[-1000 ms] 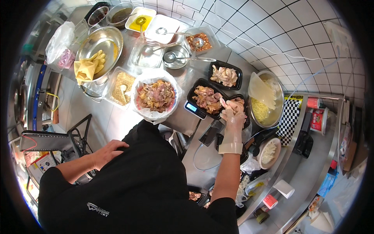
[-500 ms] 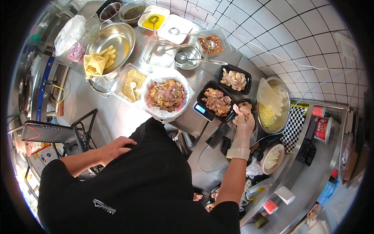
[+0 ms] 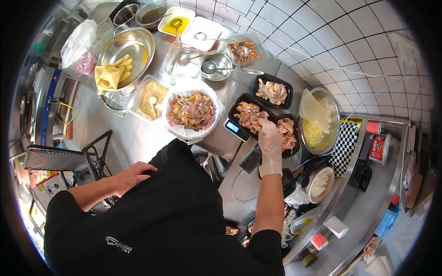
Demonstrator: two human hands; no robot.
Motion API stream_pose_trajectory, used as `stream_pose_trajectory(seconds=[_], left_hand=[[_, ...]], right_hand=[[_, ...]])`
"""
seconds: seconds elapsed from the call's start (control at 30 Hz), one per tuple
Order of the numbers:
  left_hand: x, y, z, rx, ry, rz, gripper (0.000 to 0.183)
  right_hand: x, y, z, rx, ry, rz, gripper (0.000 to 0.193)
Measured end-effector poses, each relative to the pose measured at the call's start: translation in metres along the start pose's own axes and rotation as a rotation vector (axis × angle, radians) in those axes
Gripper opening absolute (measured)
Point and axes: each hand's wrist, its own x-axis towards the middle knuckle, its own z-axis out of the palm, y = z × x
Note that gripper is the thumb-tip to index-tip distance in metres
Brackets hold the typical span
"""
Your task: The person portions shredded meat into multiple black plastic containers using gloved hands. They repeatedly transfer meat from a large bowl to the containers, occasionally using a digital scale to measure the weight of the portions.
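Note:
My right hand, in a clear glove, is over the right edge of a black tray of chopped meat. Its fingers are closed on a piece of meat at the heap; the fingertips partly hide it. That tray sits on a small scale with a lit blue display. Beside it are a second black tray of meat, partly behind my hand, and a third with paler meat. A large lined bowl of cut meat stands to the left. My bare left hand rests on my black clothing, fingers extended.
Yellow gloves hang in a metal bowl. Near it stand tubs of chopped seasoning, yellow oil and peanuts. A bowl of yellow shreds is at right, by a tiled wall. A folding chair stands left.
My right hand has moved left from the second tray to the tray on the scale, bringing a piece of meat. My left hand stays put. The view has shifted slightly.

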Motion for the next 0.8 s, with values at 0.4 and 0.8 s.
stream_pose_trajectory(seconds=[0.4, 0.8], left_hand=[[-0.001, 0.009, 0.002, 0.014, 0.020, -0.048, 0.059], [0.004, 0.001, -0.001, 0.026, 0.010, 0.021, 0.070]], right_hand=[[0.012, -0.011, -0.036, 0.879, 0.061, 0.813, 0.018], [0.017, -0.023, -0.040, 0.777, -0.010, 0.863, 0.024]])
